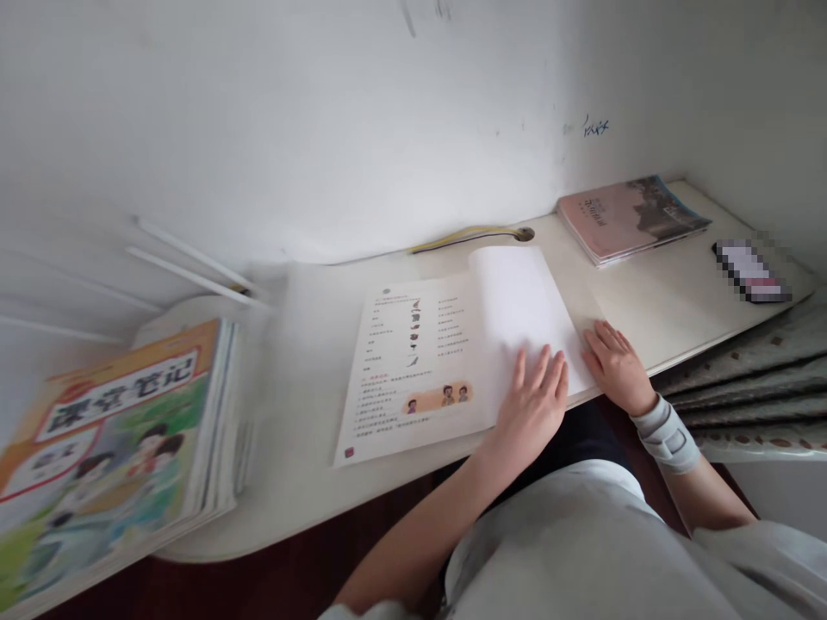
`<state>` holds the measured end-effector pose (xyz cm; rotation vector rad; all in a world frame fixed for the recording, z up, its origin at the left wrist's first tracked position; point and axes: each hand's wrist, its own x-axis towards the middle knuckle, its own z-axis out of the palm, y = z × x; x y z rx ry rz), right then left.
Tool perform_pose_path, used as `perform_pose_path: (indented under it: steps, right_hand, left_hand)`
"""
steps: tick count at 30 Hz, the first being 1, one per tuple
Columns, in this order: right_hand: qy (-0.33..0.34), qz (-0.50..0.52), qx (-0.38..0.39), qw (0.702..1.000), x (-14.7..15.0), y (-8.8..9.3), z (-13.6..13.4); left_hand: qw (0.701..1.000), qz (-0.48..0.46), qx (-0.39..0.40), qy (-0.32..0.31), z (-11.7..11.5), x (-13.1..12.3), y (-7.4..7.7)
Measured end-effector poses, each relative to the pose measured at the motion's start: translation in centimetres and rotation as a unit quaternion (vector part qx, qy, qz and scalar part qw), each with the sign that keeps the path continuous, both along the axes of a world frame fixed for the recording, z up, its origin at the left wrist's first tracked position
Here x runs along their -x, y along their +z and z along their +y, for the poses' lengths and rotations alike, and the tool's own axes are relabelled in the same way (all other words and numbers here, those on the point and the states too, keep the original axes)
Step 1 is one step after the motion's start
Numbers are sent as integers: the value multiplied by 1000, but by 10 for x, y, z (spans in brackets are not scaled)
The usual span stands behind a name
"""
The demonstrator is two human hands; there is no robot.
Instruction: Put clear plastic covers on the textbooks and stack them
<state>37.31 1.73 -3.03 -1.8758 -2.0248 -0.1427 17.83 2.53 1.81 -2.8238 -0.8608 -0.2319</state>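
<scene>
An open booklet (413,405) lies on the white desk, its left page printed with text, small pictures and an orange cartoon panel. The right page (517,301) is blank white and curls up a little along its top. My left hand (533,396) rests flat on the lower part of that blank page, fingers spread. Beside the booklet's lower right edge, my right hand (617,366) lies with fingers stretched out on the desk, touching or close to the page edge. A grey band is around the right wrist.
A stack of books (129,448) with a colourful cover stands at the left front. Pink-covered books (630,215) lie at the back right, near a phone (749,271). A yellow cable (465,234) runs along the wall into a desk hole. Curtain fabric (749,379) hangs at the right.
</scene>
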Motion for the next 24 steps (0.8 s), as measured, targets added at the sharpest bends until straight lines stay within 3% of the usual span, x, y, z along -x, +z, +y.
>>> perform_pose_path:
  steps: [3, 5, 8, 12, 16, 24]
  right_hand:
    - [0, 0, -6, 1000, 0, -3, -1]
    - [3, 1, -9, 1000, -1, -5, 0]
    - [8, 5, -9, 1000, -2, -5, 1]
    - [15, 18, -10, 1000, -5, -5, 2]
    - [24, 21, -13, 999, -7, -6, 2]
    - [32, 16, -7, 999, -8, -5, 2]
  left_hand:
    - [995, -21, -13, 92, -7, 22, -9]
    - [991, -44, -23, 120, -8, 36, -19]
    - [993, -66, -24, 93, -2, 46, -27]
    - [998, -50, -5, 47, 10, 45, -23]
    - [998, -29, 7, 50, 16, 37, -18]
    - [998, -16, 16, 50, 13, 23, -23]
